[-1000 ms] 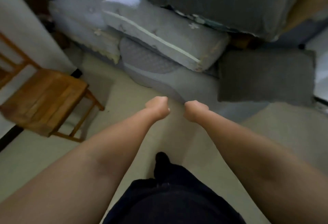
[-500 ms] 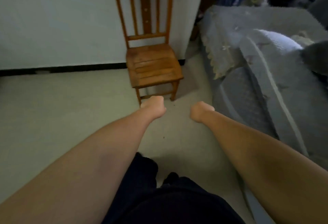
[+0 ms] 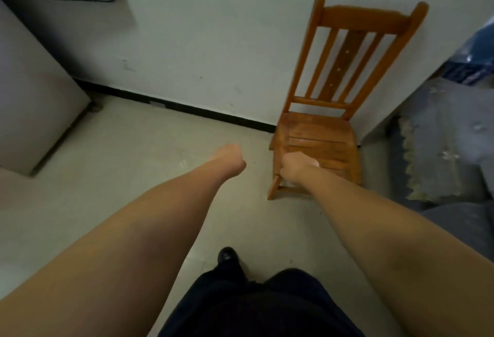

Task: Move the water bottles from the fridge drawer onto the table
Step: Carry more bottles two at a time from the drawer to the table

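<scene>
No water bottle, fridge drawer or table shows in the head view. My left hand (image 3: pixel 230 159) is stretched out in front of me over the pale floor, curled into a fist with nothing in it. My right hand (image 3: pixel 295 164) is held out beside it, also a closed fist, holding nothing, in front of the wooden chair's seat. A pale grey appliance side (image 3: pixel 32 101), possibly the fridge, stands at the far left; only part of it is visible.
A wooden slat-back chair (image 3: pixel 318 133) stands against the white wall (image 3: pixel 213 42) ahead right. Grey cushions and bedding (image 3: pixel 441 149) lie piled at the right edge. A black baseboard (image 3: pixel 187 108) runs along the wall. My dark trousers and shoe (image 3: pixel 227 256) show below.
My view has swung left: the bedding pile slid from the centre to the right edge, the chair moved right, and the grey appliance came into view at the left. Both fists stayed closed.
</scene>
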Motion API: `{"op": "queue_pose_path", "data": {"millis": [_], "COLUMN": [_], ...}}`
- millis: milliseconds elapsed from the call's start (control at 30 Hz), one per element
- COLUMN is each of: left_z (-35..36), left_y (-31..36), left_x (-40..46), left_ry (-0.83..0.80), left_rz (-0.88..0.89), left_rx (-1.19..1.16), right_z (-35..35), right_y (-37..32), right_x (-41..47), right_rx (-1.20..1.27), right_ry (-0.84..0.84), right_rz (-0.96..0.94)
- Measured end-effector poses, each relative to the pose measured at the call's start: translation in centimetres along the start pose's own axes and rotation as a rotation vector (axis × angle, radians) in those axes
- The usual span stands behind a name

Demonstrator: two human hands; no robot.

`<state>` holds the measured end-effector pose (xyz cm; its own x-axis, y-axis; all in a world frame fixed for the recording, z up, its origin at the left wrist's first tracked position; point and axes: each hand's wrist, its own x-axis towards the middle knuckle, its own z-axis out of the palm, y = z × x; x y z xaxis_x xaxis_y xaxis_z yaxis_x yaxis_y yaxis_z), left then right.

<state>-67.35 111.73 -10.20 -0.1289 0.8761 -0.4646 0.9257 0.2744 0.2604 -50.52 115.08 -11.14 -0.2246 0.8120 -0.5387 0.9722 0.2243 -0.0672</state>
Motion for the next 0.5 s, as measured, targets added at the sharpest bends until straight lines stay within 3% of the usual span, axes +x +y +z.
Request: {"op": "queue_pose_path", "data": {"millis": [500], "left_z": [-9.3], "left_y": [-20.0], "left_x": [7.8], "left_ry": [0.106], "left_rz": [-0.342], "left_rx": [-0.225], "right_z": [-8.6], "right_y": [-20.1], "right_x": [14.8], "right_rx": [-0.245], "right_ry": [-0.045], "right_rz": [-0.320]}}
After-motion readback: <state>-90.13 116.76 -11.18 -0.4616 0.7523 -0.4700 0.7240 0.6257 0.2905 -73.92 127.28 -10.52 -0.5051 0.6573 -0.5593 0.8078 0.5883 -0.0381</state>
